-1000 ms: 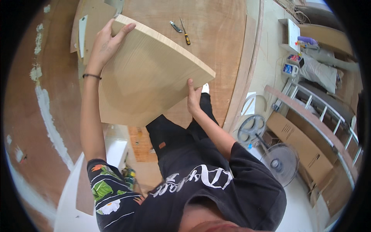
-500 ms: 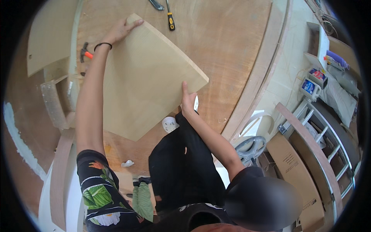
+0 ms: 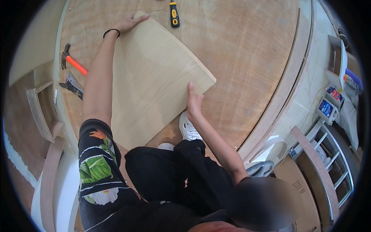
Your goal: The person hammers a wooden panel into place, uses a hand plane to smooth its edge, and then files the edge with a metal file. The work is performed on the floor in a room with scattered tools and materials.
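A pale curved-edged plywood panel (image 3: 154,77) lies across the large round wooden surface (image 3: 247,50), its near lower edge running behind the left arm and above the person's dark trousers, so that corner is hidden. The left hand (image 3: 129,24) rests flat at the panel's far tip, fingers spread, closed on nothing; a black band circles that wrist. The right hand (image 3: 193,102) meets the panel's right corner with fingers pointing up along the edge; whether its grip closes around the edge cannot be told. A white shoe (image 3: 188,127) shows just below that hand. Farther out, a yellow-handled screwdriver (image 3: 174,14) is cut off by the top edge, and an orange-handled hammer (image 3: 73,63) lies left of the arm.
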Demonstrator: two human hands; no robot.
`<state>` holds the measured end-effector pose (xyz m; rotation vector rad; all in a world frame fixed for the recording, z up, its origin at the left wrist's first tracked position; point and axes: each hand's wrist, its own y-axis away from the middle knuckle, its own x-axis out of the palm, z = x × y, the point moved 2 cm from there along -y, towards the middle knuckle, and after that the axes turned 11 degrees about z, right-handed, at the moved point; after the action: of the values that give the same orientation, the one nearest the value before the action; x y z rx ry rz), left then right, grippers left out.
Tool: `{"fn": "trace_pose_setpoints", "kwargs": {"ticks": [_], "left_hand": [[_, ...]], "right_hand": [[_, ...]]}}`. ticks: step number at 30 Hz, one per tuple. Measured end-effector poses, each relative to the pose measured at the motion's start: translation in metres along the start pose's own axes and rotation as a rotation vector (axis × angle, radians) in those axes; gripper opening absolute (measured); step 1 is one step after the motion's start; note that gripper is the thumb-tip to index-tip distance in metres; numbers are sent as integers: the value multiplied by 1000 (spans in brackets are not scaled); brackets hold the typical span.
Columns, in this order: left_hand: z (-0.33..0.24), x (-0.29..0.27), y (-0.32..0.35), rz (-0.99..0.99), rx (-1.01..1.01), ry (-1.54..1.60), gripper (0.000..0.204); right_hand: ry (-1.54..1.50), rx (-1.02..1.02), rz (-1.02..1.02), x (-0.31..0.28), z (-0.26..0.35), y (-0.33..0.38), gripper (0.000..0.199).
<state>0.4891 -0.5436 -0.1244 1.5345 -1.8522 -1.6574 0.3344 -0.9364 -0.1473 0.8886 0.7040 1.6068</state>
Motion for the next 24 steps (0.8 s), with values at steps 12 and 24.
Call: {"fn": "trace_pose_setpoints", "kwargs": {"ticks": [12, 24], "left_hand": [[0, 45, 59, -957, 400, -327, 68], [176, 61, 134, -1128, -219, -106, 55]], "right_hand": [[1127, -453, -181, -33, 155, 29, 53], [1169, -624, 23, 124, 183, -101, 52]]}}
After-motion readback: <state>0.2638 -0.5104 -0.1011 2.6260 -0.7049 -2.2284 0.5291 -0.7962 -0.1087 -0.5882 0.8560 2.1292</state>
